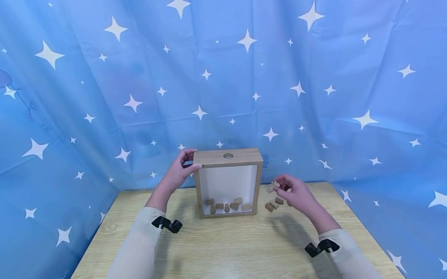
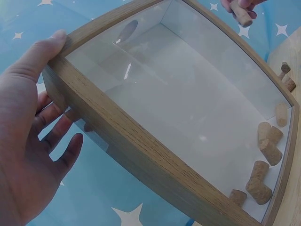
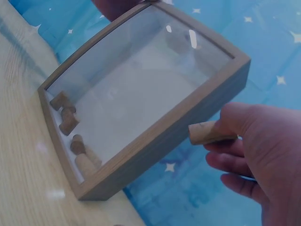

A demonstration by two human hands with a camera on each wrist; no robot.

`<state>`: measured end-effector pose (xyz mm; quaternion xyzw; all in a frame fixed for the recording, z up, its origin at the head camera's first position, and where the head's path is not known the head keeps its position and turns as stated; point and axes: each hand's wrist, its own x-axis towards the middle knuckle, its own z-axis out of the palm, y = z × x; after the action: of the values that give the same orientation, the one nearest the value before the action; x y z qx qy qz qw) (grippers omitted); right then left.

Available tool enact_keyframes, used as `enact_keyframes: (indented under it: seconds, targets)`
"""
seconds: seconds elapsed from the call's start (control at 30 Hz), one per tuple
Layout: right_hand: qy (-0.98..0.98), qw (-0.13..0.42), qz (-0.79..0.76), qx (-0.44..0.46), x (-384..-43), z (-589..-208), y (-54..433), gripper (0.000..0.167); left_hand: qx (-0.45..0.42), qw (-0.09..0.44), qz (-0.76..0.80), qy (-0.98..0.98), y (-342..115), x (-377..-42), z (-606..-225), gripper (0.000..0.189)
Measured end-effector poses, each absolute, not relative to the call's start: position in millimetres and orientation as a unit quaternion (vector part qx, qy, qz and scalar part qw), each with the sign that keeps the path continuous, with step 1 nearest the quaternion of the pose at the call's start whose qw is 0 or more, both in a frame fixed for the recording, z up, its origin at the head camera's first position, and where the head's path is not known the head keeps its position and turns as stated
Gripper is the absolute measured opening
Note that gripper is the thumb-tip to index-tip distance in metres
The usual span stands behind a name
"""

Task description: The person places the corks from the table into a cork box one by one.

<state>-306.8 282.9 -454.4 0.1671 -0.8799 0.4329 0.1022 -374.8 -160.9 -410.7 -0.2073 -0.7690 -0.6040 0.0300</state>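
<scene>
Upright on the table stands a shallow wooden box with a clear front, a white back and a round hole in its top. My left hand grips its upper left corner, thumb on the front edge and fingers round the side. To the right of the box, my right hand pinches a cork between thumb and fingers, above the table. Several corks lie along the bottom inside the box, seen through the front.
Just right of the box, a few loose corks lie on the table, below my right hand. A blue curtain with white stars hangs close behind the box and down both sides of the table.
</scene>
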Motion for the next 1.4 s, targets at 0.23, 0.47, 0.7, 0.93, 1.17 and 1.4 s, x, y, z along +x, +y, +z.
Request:
enact_keyframes:
  seconds: [0.23, 0.47, 0.7, 0.93, 1.17, 1.4]
  targets:
    - [-0.876, 0.133, 0.426, 0.184, -306.2, -440.5, 282.5, 0.026, -0.208, 0.033, -0.602, -0.770, -161.2, -374.1, -410.6, 0.065]
    - [-0.861, 0.175, 0.429, 0.209, -305.9, -424.9, 282.6, 0.025, -0.209, 0.033, -0.602, -0.770, -160.6, -373.2, -409.5, 0.065]
    - [-0.849, 0.207, 0.435, 0.219, -305.3, -411.1, 279.4, 0.024, -0.210, 0.036, -0.598, -0.773, -161.4, -373.1, -410.1, 0.067]
    - [-0.829, 0.254, 0.442, 0.231, -306.7, -400.6, 273.2, 0.022, -0.209, 0.039, -0.595, -0.775, -161.3, -373.4, -411.2, 0.067]
    - [-0.820, 0.281, 0.440, 0.234, -307.7, -386.9, 264.7, 0.022, -0.212, 0.035, -0.599, -0.772, -161.4, -374.7, -412.0, 0.066]
    - [-0.819, 0.295, 0.431, 0.237, -310.9, -373.8, 253.2, 0.022, -0.210, 0.036, -0.602, -0.770, -160.9, -374.1, -412.3, 0.065]
